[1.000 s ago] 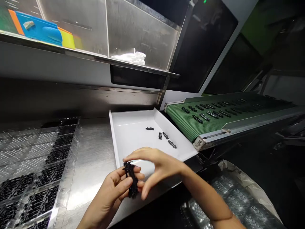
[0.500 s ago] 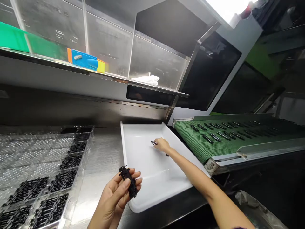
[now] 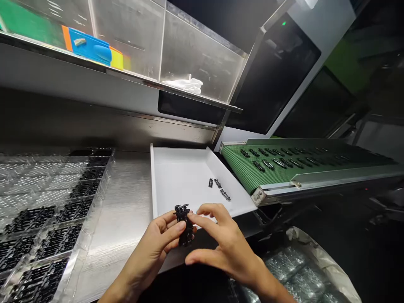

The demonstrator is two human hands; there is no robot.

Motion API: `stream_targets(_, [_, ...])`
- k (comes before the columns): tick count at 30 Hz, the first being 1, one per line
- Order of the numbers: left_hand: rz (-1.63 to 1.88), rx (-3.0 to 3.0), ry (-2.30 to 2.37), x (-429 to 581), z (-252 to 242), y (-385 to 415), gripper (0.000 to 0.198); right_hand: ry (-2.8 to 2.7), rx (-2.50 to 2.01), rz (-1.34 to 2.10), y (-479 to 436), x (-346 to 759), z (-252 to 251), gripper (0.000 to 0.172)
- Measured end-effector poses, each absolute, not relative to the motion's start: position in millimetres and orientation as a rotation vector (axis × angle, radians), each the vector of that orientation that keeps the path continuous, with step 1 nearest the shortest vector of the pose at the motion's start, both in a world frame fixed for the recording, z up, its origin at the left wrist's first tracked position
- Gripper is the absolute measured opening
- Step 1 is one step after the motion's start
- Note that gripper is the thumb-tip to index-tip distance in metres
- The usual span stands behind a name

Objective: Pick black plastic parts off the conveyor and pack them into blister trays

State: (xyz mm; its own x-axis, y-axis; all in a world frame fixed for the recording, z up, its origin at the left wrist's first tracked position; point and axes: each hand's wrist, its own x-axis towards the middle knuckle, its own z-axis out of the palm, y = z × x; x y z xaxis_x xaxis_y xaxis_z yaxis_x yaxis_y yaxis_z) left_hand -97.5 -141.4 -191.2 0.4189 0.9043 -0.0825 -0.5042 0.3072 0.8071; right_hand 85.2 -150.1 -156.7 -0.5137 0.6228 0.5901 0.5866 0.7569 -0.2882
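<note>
My left hand [image 3: 151,237] is closed around several black plastic parts [image 3: 182,213], held upright together in front of the white tray [image 3: 173,168]. Against the side of these parts rest the fingertips of my right hand [image 3: 225,240]; its thumb is stretched out well apart, and no part shows in its grip. Three small black parts lie in the tray, among them a longer one [image 3: 225,194] close to its right side. My fingers cover some of the held bunch.
On the left are clear compartment trays [image 3: 78,256] with rows of black parts. A green conveyor belt [image 3: 249,172] carrying more parts runs off to the right. Overhead, a shelf [image 3: 142,86] holds white gloves [image 3: 186,84]. A bag of clear plastic [image 3: 293,269] stands below right.
My right hand has come back from the tray to the parts in my left hand. Small parts now lie uncovered in the tray. The view has shifted.
</note>
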Motion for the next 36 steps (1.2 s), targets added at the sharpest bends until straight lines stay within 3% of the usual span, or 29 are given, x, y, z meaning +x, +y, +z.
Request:
stream_targets(2, [0.959,0.796,0.564,-97,-189,-144,0.027,-2.302,-0.849,0.110,-149,92,-153,0.063])
stream_targets(5, [0.910,0.788,0.563,-95,-186,-145,0.028,-2.258,-0.775,0.331,-150,97,-149,0.054])
stream_targets(11, [0.897,0.840,0.582,-92,-186,-143,0.032,-2.265,-0.866,0.318,-154,103,-147,0.083])
stream_targets(17, [0.825,0.843,0.595,-90,-189,-137,0.040,-2.269,-0.853,0.322,-153,104,-153,0.086])
stream_targets(23, [0.776,0.744,0.549,-82,-191,-128,0.034,-2.365,-0.991,0.390,-136,114,-140,0.090])
stream_targets(25, [0.775,0.728,0.576,-80,-191,-127,0.035,-2.326,-1.370,0.286,-109,133,-123,0.070])
stream_targets(27, [0.767,0.734,0.593,-80,-191,-127,0.038,-2.050,-1.864,0.016,-74,162,-103,0.032])
stream_targets(32, [0.782,0.712,0.576,-81,-188,-127,0.041,-1.608,-2.266,-0.210,-18,230,-68,0.022])
stream_targets(36, [0.842,0.689,0.613,-80,-185,-124,0.040,-1.768,-2.154,-0.198,-46,224,-63,0.024])
